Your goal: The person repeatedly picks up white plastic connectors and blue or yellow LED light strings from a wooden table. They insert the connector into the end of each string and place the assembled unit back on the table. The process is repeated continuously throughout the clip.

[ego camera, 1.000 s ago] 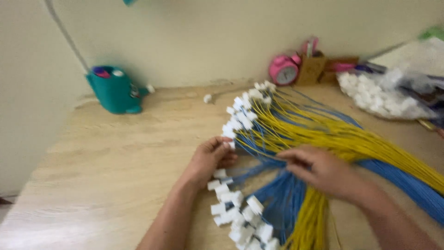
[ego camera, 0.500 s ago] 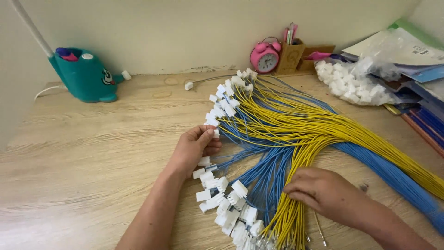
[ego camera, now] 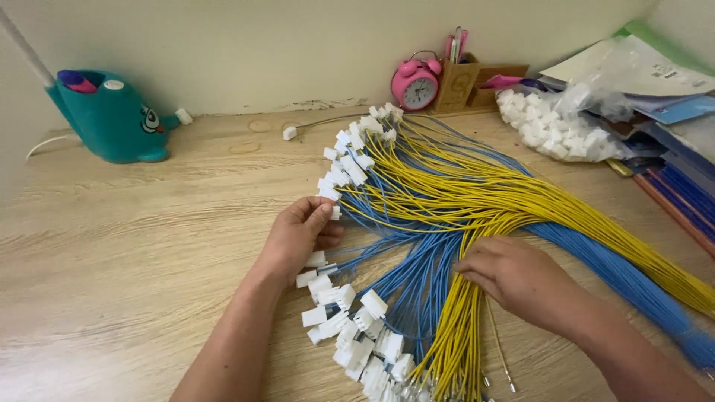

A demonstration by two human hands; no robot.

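Left hand (ego camera: 298, 237) pinches a white connector (ego camera: 333, 212); right hand (ego camera: 514, 277) grips loose yellow wires (ego camera: 454, 327); many connectored leads (ego camera: 357, 160) fan toward desk's (ego camera: 134, 246) rear edge.

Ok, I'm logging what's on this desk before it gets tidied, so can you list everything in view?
wires: many, yellow and blue, fanned across the middle of the desk
plugs: many, white, on the wire ends, in a curve from centre back to front
loose plug: one, white, at the back of the desk
bag of plugs: one, clear with white pieces, back right
alarm clock: one, pink, by the wall
pen holder: one, brown, beside the clock
toy-shaped holder: one, teal, back left
papers and folders: a stack, far right
desk: one, light wood
left hand: on a plug
right hand: on the yellow wires
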